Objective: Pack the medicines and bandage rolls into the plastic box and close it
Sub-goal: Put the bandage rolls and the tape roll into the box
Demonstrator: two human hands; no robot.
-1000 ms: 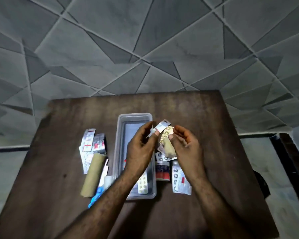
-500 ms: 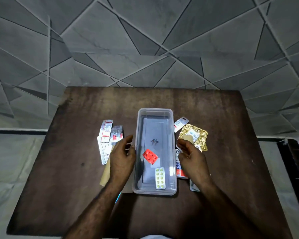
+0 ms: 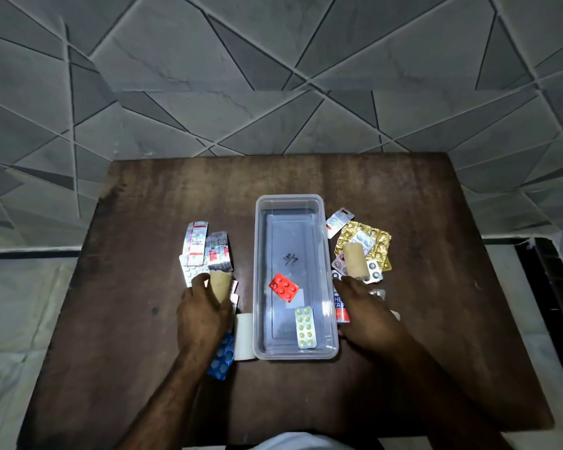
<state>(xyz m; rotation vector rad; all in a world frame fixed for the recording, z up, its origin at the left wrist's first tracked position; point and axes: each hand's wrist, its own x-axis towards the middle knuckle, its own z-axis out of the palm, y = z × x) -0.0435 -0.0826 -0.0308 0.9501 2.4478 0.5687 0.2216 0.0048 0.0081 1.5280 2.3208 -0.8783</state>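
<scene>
The clear plastic box point(image 3: 258, 254) stands open mid-table, holding a red blister pack point(image 3: 283, 286) and a yellow-green pill strip point(image 3: 305, 327). Left of it, my left hand point(image 3: 202, 316) curls around a tan bandage roll point(image 3: 220, 284). A white roll point(image 3: 243, 336), a blue blister pack point(image 3: 222, 357) and silver pill strips point(image 3: 205, 248) lie beside it. Right of the box, a second tan bandage roll point(image 3: 355, 261) rests on gold blister packs point(image 3: 376, 237). My right hand point(image 3: 368, 313) lies palm down over a red-and-blue tape packet point(image 3: 339, 306); its grip is hidden.
The dark wooden table point(image 3: 143, 319) stands against a grey patterned wall. Its left and right edges drop to a pale floor. Another silver strip point(image 3: 338, 220) lies by the box's far right corner. More blister packs peek out from under my right hand.
My left hand has closed around the tan roll left of the box. My right hand has slid back from the other roll onto the tape packet.
</scene>
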